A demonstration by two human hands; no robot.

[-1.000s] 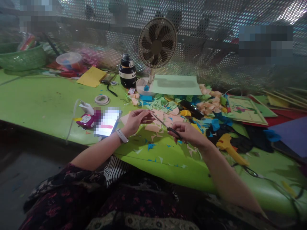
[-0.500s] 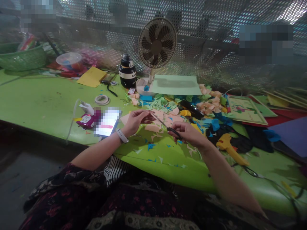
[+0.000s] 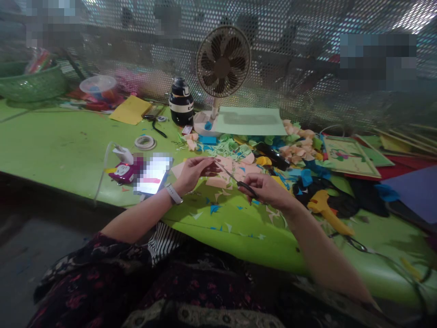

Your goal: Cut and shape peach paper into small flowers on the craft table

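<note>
The grip of the right hand [image 3: 265, 189] is curled closed around the dark handles of the scissors [image 3: 243, 184], whose blades reach across to the left hand [image 3: 195, 174], its fingertips bunched close together, though I cannot tell whether that grip pinches any paper. With the tips so near those fingers, a careless squeeze or slip could nick skin. The scissors look slim and thin-bladed, slanting above peach paper pieces [image 3: 218, 182] and blue scraps [image 3: 214, 208] on the green surface [image 3: 68, 146].

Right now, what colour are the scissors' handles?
The scissors' handles look black, in the head view.
</note>
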